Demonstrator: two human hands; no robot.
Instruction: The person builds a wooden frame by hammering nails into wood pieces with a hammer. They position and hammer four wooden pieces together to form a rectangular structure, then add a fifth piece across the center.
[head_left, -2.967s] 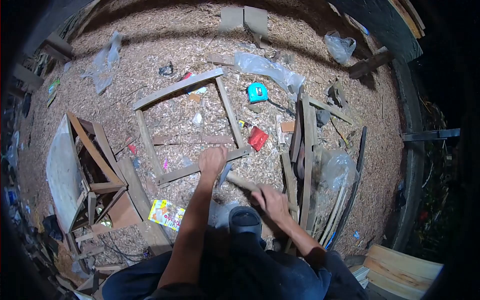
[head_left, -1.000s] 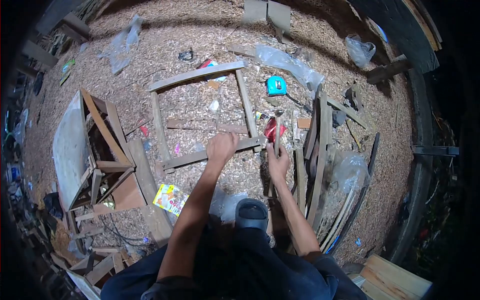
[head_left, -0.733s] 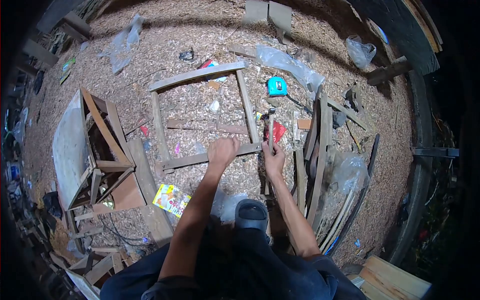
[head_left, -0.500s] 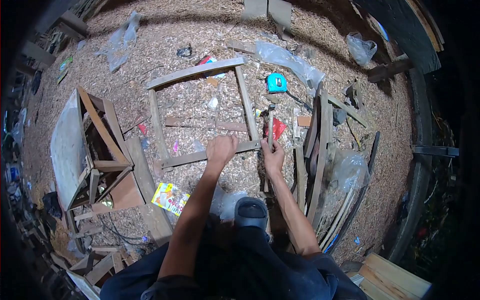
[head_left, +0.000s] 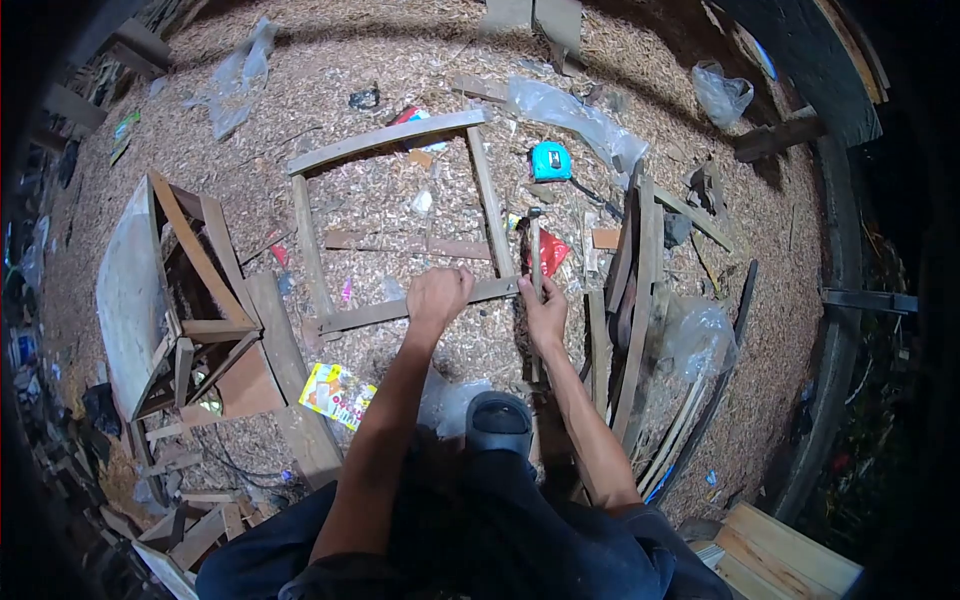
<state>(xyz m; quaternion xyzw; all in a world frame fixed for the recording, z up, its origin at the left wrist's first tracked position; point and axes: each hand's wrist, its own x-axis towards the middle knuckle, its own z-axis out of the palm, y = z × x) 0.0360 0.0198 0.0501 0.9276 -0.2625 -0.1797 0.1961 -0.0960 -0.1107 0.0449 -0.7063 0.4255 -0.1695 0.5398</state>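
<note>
A rectangular wooden frame (head_left: 490, 200) lies on ground strewn with wood shavings. My left hand (head_left: 438, 298) is closed round its near rail (head_left: 370, 315), right of the rail's middle. At the near right corner, my right hand (head_left: 545, 318) grips the handle of a hammer (head_left: 535, 245), whose small dark head points away from me. The thumb of that hand is at the rail's right end. Beyond the hammer sits a turquoise tape measure (head_left: 550, 161), and a red wrapper (head_left: 552, 252) lies beside the handle.
Wooden strips (head_left: 640, 300) are piled on the right. To the left stands a wooden piece with a pale panel (head_left: 130, 290), near a plank (head_left: 290, 370). A yellow packet (head_left: 338, 394) and my shoe (head_left: 499, 420) are close by. Plastic sheeting (head_left: 575, 120) lies farther off.
The whole view has shifted slightly. Both hands keep their grips, and the wooden frame stays in place on the ground.
</note>
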